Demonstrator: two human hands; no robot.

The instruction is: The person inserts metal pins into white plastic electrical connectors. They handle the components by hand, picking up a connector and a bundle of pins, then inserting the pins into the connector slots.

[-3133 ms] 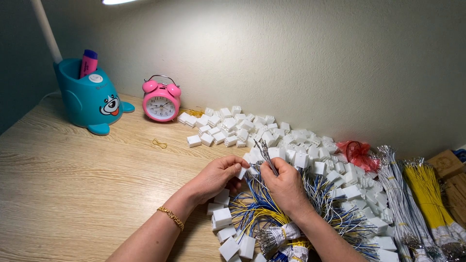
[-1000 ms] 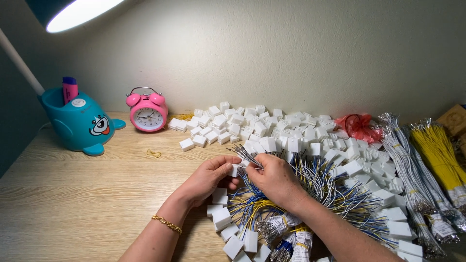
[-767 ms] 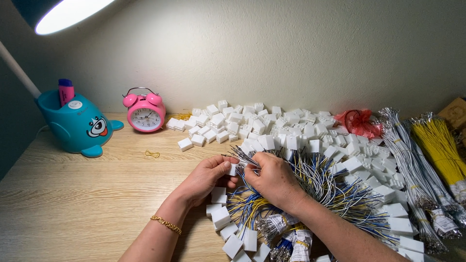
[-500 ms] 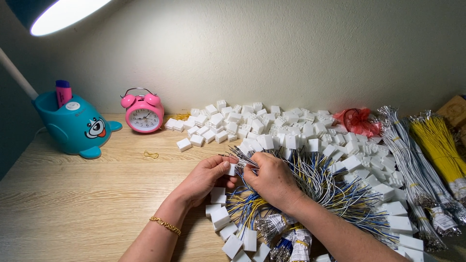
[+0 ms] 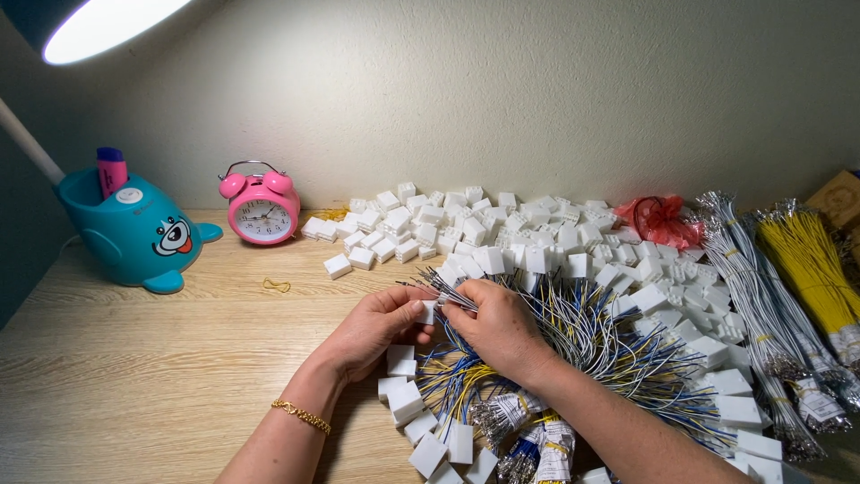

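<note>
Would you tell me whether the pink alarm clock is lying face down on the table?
No, the pink alarm clock stands upright with its dial facing the camera.

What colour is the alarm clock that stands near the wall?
Pink, with a white dial; the alarm clock shows clearly in the head view.

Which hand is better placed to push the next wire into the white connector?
Right, probably. The right hand pinches the wire bundle at its tips, while the left hand grips the white connector and looks busy steadying it.
</note>
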